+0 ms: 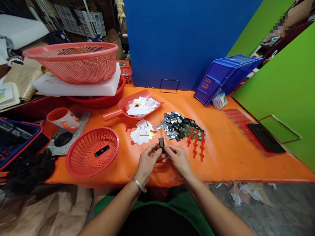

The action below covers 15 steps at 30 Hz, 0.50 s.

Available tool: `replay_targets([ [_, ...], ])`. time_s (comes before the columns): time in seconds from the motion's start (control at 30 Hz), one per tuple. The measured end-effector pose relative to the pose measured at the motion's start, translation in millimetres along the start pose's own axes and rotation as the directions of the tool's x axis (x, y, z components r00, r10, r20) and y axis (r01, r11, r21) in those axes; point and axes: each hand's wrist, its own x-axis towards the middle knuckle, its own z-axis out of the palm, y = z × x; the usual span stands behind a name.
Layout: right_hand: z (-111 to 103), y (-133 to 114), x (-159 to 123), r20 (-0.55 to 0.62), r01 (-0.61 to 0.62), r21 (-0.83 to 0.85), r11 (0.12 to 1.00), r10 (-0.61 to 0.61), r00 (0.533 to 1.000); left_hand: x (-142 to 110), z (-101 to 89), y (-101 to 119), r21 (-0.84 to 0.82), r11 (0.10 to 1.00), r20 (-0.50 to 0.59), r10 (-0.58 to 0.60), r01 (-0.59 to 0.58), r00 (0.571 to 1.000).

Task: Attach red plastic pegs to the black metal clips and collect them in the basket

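Between my two hands, over the front of the orange table, a small dark flat piece with a pale slot (161,143) stands upright. My left hand (150,158) pinches its left side, and my right hand (176,158) pinches its right side. Just beyond lies a pile of similar flat pieces (176,123), grey, black and camouflage green. Red T-shaped pieces (195,145) are laid out to the right of my hands. White paper slips (141,134) lie behind my left hand. One black piece (101,150) rests in a round red basket (73,164) at the left.
A red scoop (112,115) holds more paper slips. Further left stand an orange-and-white mug (64,118) and a large pink basket (81,65) on white foam. A blue bin (216,73) leans at the back right, and a phone (265,137) lies near the green panel.
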Motion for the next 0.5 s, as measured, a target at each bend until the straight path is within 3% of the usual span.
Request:
replay_targets([
  [0.07, 2, 4, -15, 0.048, -0.031, 0.029, 0.999, 0.029, 0.998, 3, 3.6, -1, 0.105, 0.994, 0.004, 0.039, -0.039, 0.999],
  [0.13, -2, 11, -25, -0.015, 0.084, -0.156, 0.984, -0.087, 0.996, 4, 2.5, 0, 0.365, 0.919, 0.027, 0.145, -0.145, 0.989],
  [0.2, -10, 19, -28, -0.065, 0.258, -0.432, 0.864, -0.315, 0.947, 3, -0.2, 1, 0.672, 0.692, 0.118, 0.252, -0.264, 0.961],
  [0.27, -19, 27, -27, 0.012, 0.387, -0.634, 0.669, -0.492, 0.871, 1, -1.6, 1, 0.867, 0.385, 0.221, 0.269, -0.315, 0.937],
  [0.3, -22, 30, -26, 0.08, 0.428, -0.693, 0.58, -0.529, 0.845, 0, -1.6, 0, 0.912, 0.261, 0.253, 0.254, -0.318, 0.934],
  [0.37, -26, 35, -23, 0.196, 0.477, -0.759, 0.443, -0.542, 0.817, -2, -0.4, -2, 0.944, 0.108, 0.283, 0.226, -0.313, 0.932],
  [0.5, -24, 40, -20, 0.289, 0.492, -0.813, 0.312, -0.517, 0.806, -2, 1.8, -6, 0.946, 0.003, 0.317, 0.219, -0.325, 0.923],
])
